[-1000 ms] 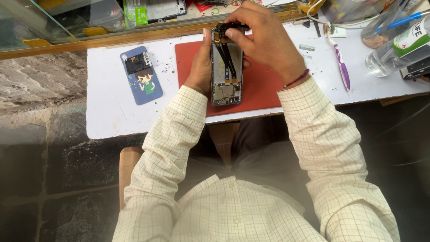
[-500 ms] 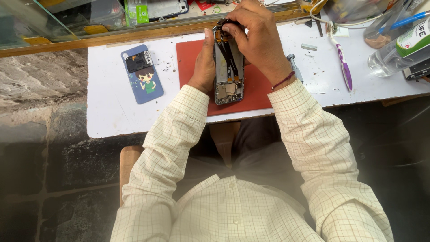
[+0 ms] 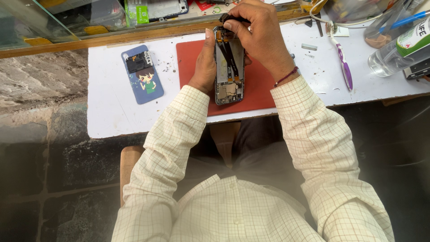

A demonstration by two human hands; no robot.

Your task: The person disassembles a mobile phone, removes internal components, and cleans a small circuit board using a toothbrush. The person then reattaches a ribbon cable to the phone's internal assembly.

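Over the red mat [image 3: 255,92] on the white table [image 3: 112,116], both hands work on an opened phone [image 3: 229,67] with its back cover off, its boards and dark ribbon cables showing. Fingers of the left hand [image 3: 204,67] are wrapped narrow along the phone's left edge, thumb tip up near its top corner, gripping it so that it stands over the mat's middle. Fingers of the right hand [image 3: 262,38] are pinched together at the phone's top edge on a small dark part [image 3: 234,19]; whether that part is a tool or a piece of the phone I cannot tell. Left of the left hand's fingers, well apart and off the mat, lies the blue back cover [image 3: 142,74] with a cartoon figure, with bare table all around it. Right of the right hand's fingers lie a purple and white toothbrush [image 3: 342,60] and, farther out near the table's right edge, a clear plastic bottle [image 3: 398,51] on its side. Just beyond the fingertips runs a wooden ledge [image 3: 112,39] with a glass pane above it, so room is tight that way. Toward the person, the mat's near edge almost meets the table's near edge, where both checked sleeves cross.
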